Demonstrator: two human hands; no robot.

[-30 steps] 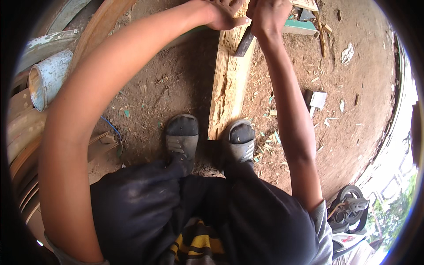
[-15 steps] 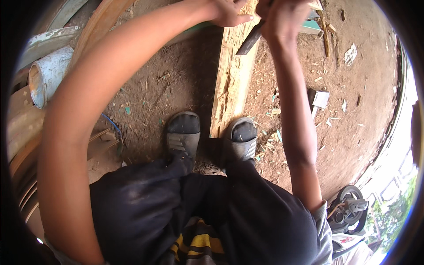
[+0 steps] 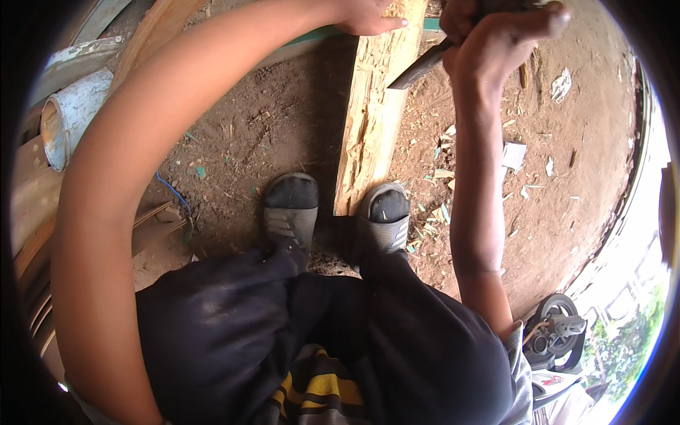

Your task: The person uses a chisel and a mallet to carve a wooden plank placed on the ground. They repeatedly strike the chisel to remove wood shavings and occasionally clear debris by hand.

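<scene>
One dented, whitish bucket (image 3: 74,117) lies on its side at upper left, its surface scuffed and bearing no lettering that can be made out. At top centre, the left grip (image 3: 365,15) is at the plank, its thumb lying on the wood; the fingers run out of the frame, so I cannot tell whether they pinch or only press.

The plank (image 3: 368,120) slants down from the top edge to near the middle, its lower end between the left sandal (image 3: 292,212) and the right sandal (image 3: 386,219), close beside the right one. It looks stiff and fairly heavy, dry rather than slippery; the rough, gouged face probably sheds splinters, so the smoother long edges seem the better hold.

Right of that, the dark tool (image 3: 425,65) angles its tip over the plank; whether they touch is unclear. It looks rigid and hard, best taken by the end away from the tip, where the right grip (image 3: 496,35) is closed around it. No writing shows on it. Pale stripes mark the sandals, and a red mark on the pale panel (image 3: 549,382) at lower right is too small to read.
</scene>
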